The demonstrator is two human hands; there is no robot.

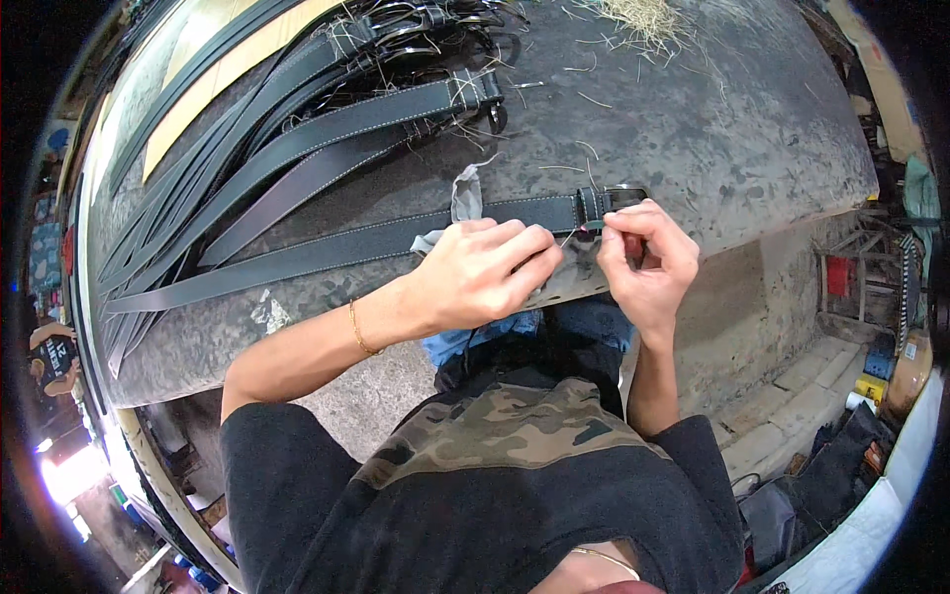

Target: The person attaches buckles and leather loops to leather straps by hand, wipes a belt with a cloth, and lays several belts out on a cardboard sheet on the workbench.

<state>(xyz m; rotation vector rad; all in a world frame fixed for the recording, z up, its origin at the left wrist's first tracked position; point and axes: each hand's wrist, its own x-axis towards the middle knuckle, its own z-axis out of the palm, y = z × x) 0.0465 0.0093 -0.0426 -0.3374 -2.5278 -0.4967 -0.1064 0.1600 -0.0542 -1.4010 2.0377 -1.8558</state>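
A black leather belt [366, 241] with pale edge stitching lies along the table's near edge, its buckle [625, 191] at the right end. My left hand [485, 267] is closed over the belt, fingertips pinching a thin pale thread [568, 239] that reaches toward the buckle end. Between my hands, beside the belt loop, shows a tiny pinkish spot. My right hand [653, 259] is closed just below the buckle, thumb and forefinger pinched together; something dark reddish shows inside it, too hidden to name. A crumpled grey cloth strip [466, 193] sticks out behind my left hand.
More black belts [327, 119] are piled at the left and back, buckles bunched together with loose thread ends. A tangle of pale thread clippings [648, 18] lies at the far side of the dark worn table [752, 129]. A person [54, 358] is at the far left.
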